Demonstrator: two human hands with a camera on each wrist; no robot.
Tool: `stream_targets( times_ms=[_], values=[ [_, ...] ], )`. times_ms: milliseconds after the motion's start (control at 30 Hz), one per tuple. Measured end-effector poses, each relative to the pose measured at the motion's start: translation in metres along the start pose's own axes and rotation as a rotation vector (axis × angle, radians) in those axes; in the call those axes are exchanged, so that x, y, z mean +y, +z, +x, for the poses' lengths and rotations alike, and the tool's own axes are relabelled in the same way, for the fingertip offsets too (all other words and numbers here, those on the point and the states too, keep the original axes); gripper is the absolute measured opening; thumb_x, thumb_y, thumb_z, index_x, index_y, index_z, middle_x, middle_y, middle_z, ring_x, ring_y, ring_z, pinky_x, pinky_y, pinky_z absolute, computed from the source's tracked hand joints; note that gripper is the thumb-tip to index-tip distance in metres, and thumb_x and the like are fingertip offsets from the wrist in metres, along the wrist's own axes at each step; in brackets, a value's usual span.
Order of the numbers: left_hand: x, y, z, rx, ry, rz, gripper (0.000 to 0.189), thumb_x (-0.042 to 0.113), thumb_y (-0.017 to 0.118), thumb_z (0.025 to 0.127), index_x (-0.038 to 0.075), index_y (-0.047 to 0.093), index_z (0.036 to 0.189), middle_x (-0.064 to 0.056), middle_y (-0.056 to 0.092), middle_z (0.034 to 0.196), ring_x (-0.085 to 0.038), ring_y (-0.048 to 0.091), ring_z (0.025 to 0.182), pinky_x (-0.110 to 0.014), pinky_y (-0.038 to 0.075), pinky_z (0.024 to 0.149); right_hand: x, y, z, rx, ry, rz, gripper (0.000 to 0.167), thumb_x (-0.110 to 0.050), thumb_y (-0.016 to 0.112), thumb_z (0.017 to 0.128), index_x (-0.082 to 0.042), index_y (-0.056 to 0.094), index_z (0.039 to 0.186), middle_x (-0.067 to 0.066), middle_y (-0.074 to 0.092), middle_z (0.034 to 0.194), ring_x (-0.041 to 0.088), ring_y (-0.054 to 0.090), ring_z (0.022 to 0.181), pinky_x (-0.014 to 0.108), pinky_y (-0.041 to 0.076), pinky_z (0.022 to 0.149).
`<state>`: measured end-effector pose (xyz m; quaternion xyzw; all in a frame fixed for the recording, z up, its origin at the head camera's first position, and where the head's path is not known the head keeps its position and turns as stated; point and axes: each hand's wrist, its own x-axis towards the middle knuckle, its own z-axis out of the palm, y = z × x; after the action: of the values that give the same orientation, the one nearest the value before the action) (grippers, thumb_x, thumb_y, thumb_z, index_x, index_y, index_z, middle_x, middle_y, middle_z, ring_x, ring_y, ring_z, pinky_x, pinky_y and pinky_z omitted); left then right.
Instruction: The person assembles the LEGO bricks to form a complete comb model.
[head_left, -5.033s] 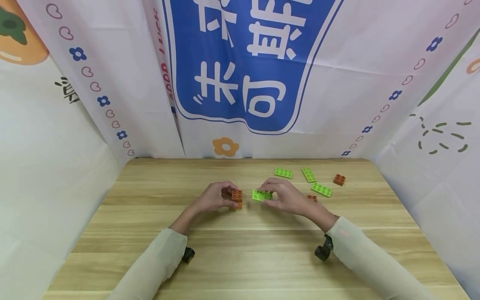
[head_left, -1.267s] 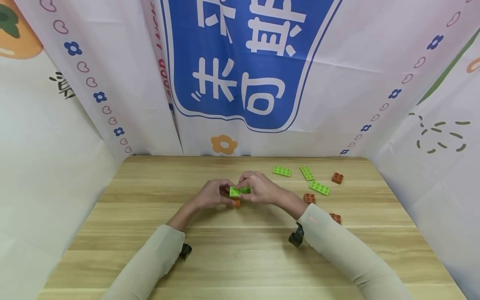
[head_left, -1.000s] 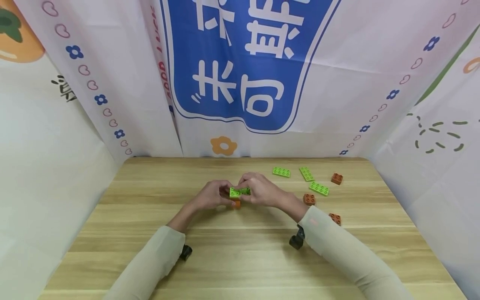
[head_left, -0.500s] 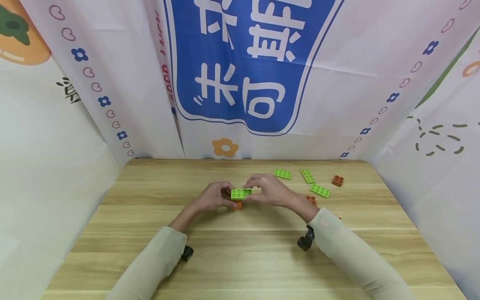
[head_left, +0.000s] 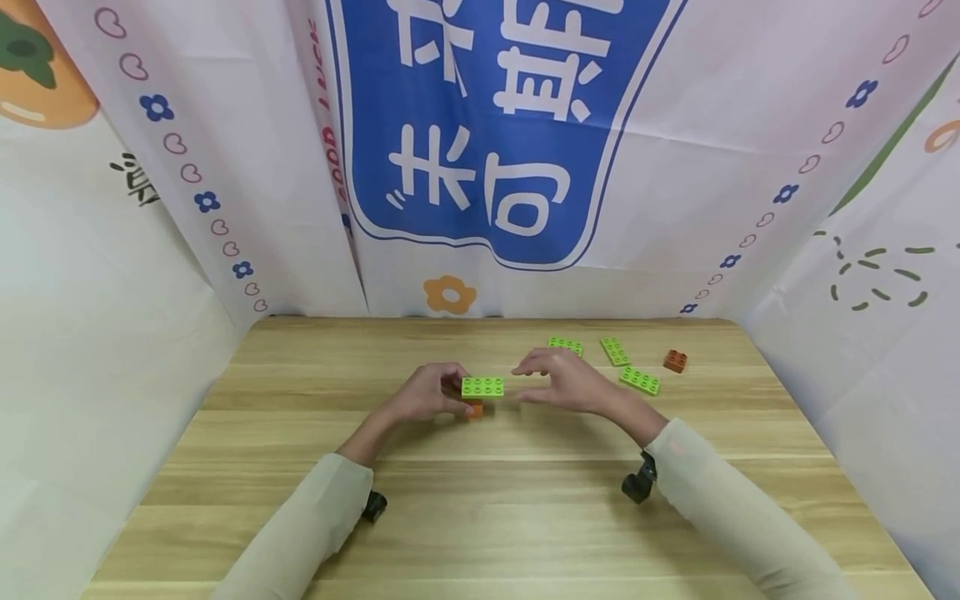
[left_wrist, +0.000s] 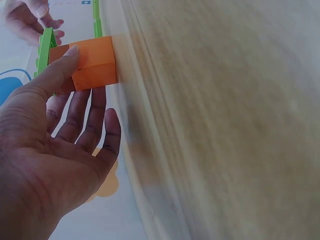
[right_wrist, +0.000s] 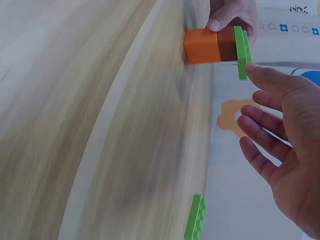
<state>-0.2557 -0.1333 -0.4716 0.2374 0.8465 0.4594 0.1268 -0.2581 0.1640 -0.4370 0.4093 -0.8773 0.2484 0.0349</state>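
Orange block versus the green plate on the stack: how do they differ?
The orange block is thick, the green plate thin. The orange block is lowest; the green plate is topmost, overhanging rightward. The green plate's studs show; the orange block's don't. Both share one stack in the left hand.

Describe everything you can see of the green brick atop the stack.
The green brick is thin, oblong and plastic-looking, with two rows of four studs facing up. It lies roughly level on the brown block, overhanging toward the right hand, which is apart from it. Whether the left hand touches it is unclear.
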Motion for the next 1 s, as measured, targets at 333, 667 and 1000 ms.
stream_targets(
  times_ms=[333,667,1000],
  values=[
    [0.000,-0.001,0.000,-0.008,0.008,-0.022,0.029,0.006,0.090,0.085,0.007,0.072,0.108,-0.005,0.072,0.107,-0.018,0.069,0.098,-0.033,0.060,0.089,0.017,-0.017,-0.021,0.000,0.023,0.014,0.038,-0.022,0.089,0.088,-0.003,0.079,0.118,0.011,0.077,0.121,0.030,0.072,0.114,0.048,0.060,0.094],
    [0.000,-0.001,0.001,-0.009,0.009,-0.015,0.029,0.009,0.090,0.085,0.009,0.073,0.108,-0.003,0.074,0.108,-0.018,0.069,0.098,-0.036,0.059,0.091,0.035,-0.030,-0.041,-0.024,0.057,0.015,0.037,-0.021,0.088,0.089,-0.003,0.078,0.120,0.009,0.077,0.118,0.028,0.072,0.111,0.049,0.059,0.094],
    [0.000,-0.001,0.000,-0.012,-0.008,-0.013,0.029,0.009,0.091,0.084,0.010,0.072,0.108,-0.002,0.074,0.108,-0.017,0.069,0.099,-0.036,0.059,0.091,0.050,-0.037,-0.062,-0.013,0.076,0.007,0.036,-0.016,0.089,0.088,-0.001,0.078,0.119,0.013,0.076,0.118,0.031,0.072,0.105,0.049,0.061,0.085]
  ],
)
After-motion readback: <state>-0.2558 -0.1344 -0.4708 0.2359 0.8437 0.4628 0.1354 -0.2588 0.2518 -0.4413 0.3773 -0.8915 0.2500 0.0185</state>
